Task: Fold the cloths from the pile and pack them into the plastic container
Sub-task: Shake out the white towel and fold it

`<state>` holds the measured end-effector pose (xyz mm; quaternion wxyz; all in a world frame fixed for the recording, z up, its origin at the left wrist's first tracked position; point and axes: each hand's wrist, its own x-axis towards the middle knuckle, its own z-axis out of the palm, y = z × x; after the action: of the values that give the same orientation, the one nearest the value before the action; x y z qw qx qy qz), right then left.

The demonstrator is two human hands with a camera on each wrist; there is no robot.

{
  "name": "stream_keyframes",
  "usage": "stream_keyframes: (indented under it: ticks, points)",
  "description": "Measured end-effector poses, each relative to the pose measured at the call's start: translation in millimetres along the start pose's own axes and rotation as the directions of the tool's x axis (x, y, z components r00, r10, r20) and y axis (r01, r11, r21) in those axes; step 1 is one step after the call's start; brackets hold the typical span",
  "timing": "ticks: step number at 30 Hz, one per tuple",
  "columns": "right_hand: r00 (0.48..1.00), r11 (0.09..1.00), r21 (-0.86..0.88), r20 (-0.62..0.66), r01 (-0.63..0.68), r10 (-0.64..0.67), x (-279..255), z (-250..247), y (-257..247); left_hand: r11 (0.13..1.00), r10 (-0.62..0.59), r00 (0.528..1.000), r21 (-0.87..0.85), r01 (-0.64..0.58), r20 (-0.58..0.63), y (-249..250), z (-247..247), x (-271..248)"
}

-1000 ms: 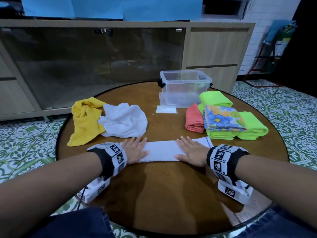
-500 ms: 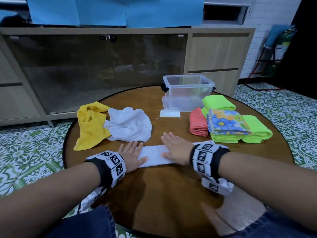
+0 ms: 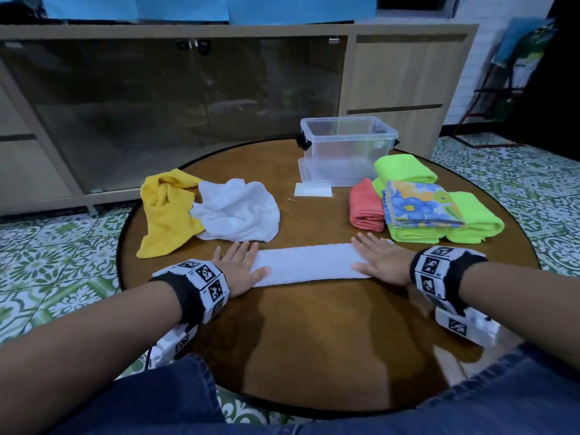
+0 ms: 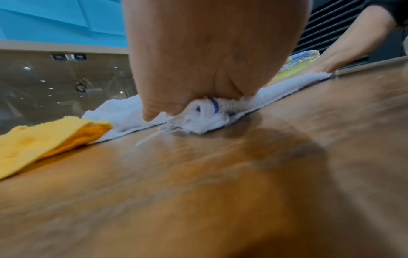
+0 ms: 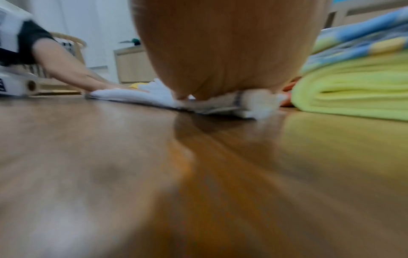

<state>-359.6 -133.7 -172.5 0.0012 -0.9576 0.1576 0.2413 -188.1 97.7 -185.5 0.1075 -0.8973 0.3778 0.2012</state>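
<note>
A white cloth (image 3: 306, 262) lies folded into a long narrow strip on the round wooden table (image 3: 314, 340). My left hand (image 3: 240, 265) presses flat on its left end, fingers straight. My right hand (image 3: 378, 260) presses flat on its right end. In the left wrist view the palm (image 4: 209, 52) bears down on the cloth's end (image 4: 205, 113). The right wrist view shows the other end (image 5: 243, 103) under my palm. A crumpled yellow cloth (image 3: 166, 211) and a crumpled white cloth (image 3: 238, 211) lie at the back left. The clear plastic container (image 3: 346, 149) stands open and empty at the back.
Folded cloths sit at the right: a red one (image 3: 365, 208), lime green ones (image 3: 470, 221) and a flowered one (image 3: 417, 207) on top. A small white card (image 3: 313, 190) lies before the container. A wooden cabinet with glass doors (image 3: 188, 98) stands behind the table.
My right hand slid left along the strip, then back out to its right end. The left hand stayed on the left end.
</note>
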Motion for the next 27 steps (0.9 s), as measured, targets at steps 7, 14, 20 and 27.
stream_keyframes:
  ticks: [7,14,20,27]
  points:
    - [0.991,1.000,0.017,-0.133,0.024,-0.021,2.7,-13.2,22.8,0.999,0.052,0.997,0.002,-0.052,-0.048,-8.7,-14.1,3.9]
    - [0.998,0.976,-0.210,-0.023,-0.060,0.056,10.4,-42.8,26.3,0.983,0.133,0.987,-0.140,-0.120,0.089,-30.5,-47.9,12.2]
    - [0.946,0.982,-0.169,-0.323,-0.081,0.022,6.9,-52.4,27.4,0.978,0.091,0.975,-0.166,-0.125,-0.201,-40.4,-60.0,17.0]
    - [0.849,0.978,-0.198,-0.526,-0.069,-0.047,-10.7,-55.7,28.2,0.929,0.192,0.658,-0.082,-0.361,-0.728,-64.9,-55.7,7.8]
